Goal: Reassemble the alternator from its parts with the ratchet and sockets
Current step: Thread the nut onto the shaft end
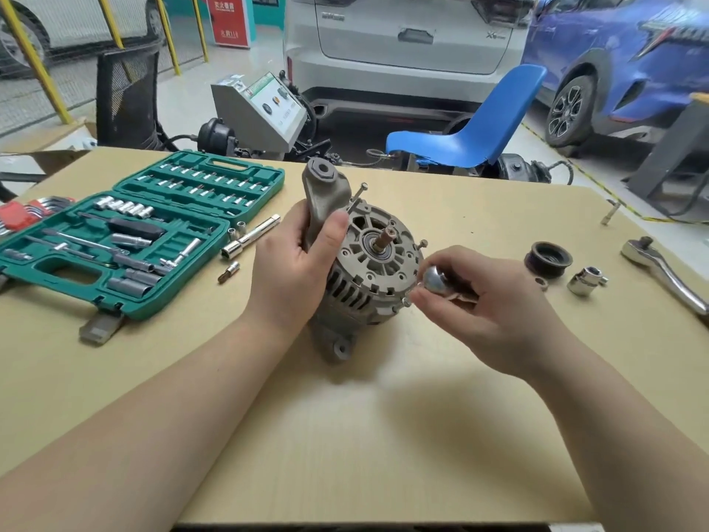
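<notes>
The grey alternator (374, 263) stands tilted on the table's middle, shaft end facing me. My left hand (295, 259) grips its upper mounting arm. Long through-bolts stick out of the front housing at the top (358, 193), the right (423, 243) and the lower right (406, 301). My right hand (487, 312) holds a small chrome ratchet (435, 280) by its round head, its fingertips at the lower-right bolt. The black pulley (548, 259), a small nut (541, 283) and a chrome socket (585, 280) lie to the right. A larger chrome ratchet (663, 272) lies at the far right.
An open green socket case (126, 240) takes up the table's left side, with loose sockets and an extension bar (249, 238) beside it. Red hex keys (23, 215) sit at the left edge. A small tool (610, 213) lies at the back right. Chairs, a machine and parked cars stand beyond.
</notes>
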